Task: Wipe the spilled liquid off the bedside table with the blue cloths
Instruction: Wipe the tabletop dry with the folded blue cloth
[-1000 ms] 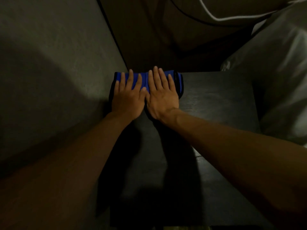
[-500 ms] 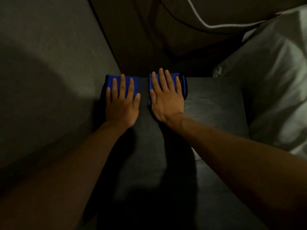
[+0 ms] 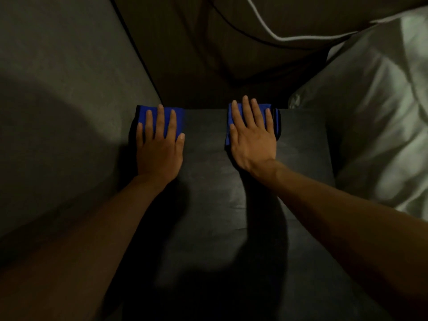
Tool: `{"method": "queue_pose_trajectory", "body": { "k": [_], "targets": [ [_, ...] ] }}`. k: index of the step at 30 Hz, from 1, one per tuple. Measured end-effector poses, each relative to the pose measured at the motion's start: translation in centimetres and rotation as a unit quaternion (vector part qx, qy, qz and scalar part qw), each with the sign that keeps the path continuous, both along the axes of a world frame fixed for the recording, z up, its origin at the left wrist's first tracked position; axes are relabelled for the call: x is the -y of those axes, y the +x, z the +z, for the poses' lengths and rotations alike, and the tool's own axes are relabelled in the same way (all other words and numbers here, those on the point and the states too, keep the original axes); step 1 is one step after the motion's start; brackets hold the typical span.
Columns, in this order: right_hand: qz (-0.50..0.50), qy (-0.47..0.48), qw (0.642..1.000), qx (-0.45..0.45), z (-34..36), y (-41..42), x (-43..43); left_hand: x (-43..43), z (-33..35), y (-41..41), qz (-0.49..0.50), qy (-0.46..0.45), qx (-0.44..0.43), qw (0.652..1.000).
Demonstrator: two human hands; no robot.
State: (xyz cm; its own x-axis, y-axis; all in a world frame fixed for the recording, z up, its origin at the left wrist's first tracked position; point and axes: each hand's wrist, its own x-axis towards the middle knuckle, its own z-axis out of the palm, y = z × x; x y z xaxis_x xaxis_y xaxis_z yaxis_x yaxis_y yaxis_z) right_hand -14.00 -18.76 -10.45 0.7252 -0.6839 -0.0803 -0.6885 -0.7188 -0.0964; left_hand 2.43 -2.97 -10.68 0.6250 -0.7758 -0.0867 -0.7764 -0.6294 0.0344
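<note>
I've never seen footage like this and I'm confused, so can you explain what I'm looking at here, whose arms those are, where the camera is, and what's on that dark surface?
There is no machine here. The arms belong to a person wearing a wide-angle camera on their head, so the one picture looks forward and down at their own hands. The dark surface is a bedside table, set between a grey wall on the left and pale bedding on the right. Two blue cloths lie near its far edge. The left hand lies flat, fingers spread, on the left cloth; the right hand lies flat on the right cloth. Neither cloth is gripped, only covered by a palm. The light is too dim to show any spilled liquid.
</note>
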Motion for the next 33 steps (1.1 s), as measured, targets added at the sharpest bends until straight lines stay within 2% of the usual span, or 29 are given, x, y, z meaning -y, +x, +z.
{"method": "queue_pose_trajectory", "body": {
  "k": [25, 28, 30, 33],
  "targets": [
    [-0.053, 0.008, 0.998, -0.011, 0.1, -7.1, 5.7, 0.0, 0.6, -0.1, 0.009, 0.005, -0.025, 1.000],
    [-0.063, 0.009, 0.998, -0.015, 0.1, -7.7, 6.0, 0.2, 0.9, 0.2, 0.014, 0.017, -0.052, 0.998],
    [-0.079, 0.004, 0.997, -0.009, -0.1, -8.1, 6.0, 0.2, 1.2, 0.5, 0.023, -0.005, -0.076, 0.997],
    [-0.108, 0.009, 0.994, -0.012, -0.2, -8.8, 5.8, 0.1, 1.7, 0.9, 0.020, -0.088, -0.133, 0.987]
  ]
}}
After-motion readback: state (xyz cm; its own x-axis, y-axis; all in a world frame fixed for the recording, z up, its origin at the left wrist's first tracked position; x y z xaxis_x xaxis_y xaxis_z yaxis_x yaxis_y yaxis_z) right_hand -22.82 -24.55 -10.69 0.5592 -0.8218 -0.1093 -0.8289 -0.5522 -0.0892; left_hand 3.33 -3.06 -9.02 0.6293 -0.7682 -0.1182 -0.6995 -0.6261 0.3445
